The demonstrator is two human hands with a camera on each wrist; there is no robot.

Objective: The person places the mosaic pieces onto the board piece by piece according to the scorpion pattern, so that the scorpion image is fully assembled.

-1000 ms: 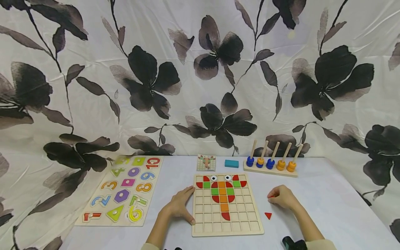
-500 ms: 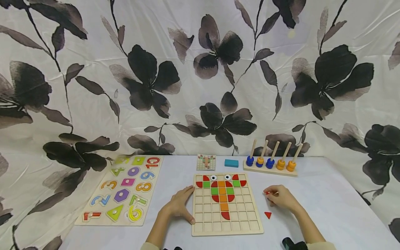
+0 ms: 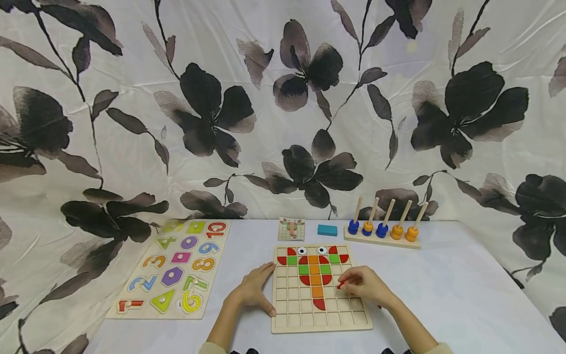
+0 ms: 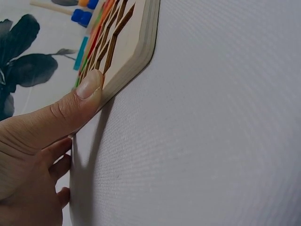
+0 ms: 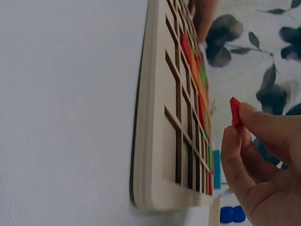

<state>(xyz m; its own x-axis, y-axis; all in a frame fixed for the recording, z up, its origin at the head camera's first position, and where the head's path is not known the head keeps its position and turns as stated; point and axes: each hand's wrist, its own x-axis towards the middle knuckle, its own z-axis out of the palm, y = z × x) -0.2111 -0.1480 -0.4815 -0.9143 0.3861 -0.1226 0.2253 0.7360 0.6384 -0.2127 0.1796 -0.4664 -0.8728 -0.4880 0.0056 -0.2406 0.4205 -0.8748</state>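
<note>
My left hand [image 3: 253, 291] is spread along the left edge of a wooden grid board [image 3: 292, 322]. Its thumb [image 4: 80, 101] rests on the rim, while the other fingertips touch that edge farther back. Over the right part of the board, my right hand [image 3: 366, 285] pinches a small red puzzle piece [image 5: 235, 111] between thumb and fingers, raised off the grid. Red, green and orange pieces [image 3: 315, 269] and two eye pieces [image 3: 302, 252] fill part of the board. Another red piece [image 3: 379, 307] lies on the table, mostly hidden by the right wrist.
A number puzzle board [image 3: 172, 275] lies at the left. Behind the grid stand a pattern card [image 3: 292, 229], a blue block [image 3: 327, 230] and a peg stand with blue and orange beads [image 3: 382, 238]. A floral cloth [image 3: 309, 123] hangs at the back.
My right hand has moved left from the table to above the board, carrying the red puzzle piece. The red triangle on the table is now mostly covered. The left hand stays put.
</note>
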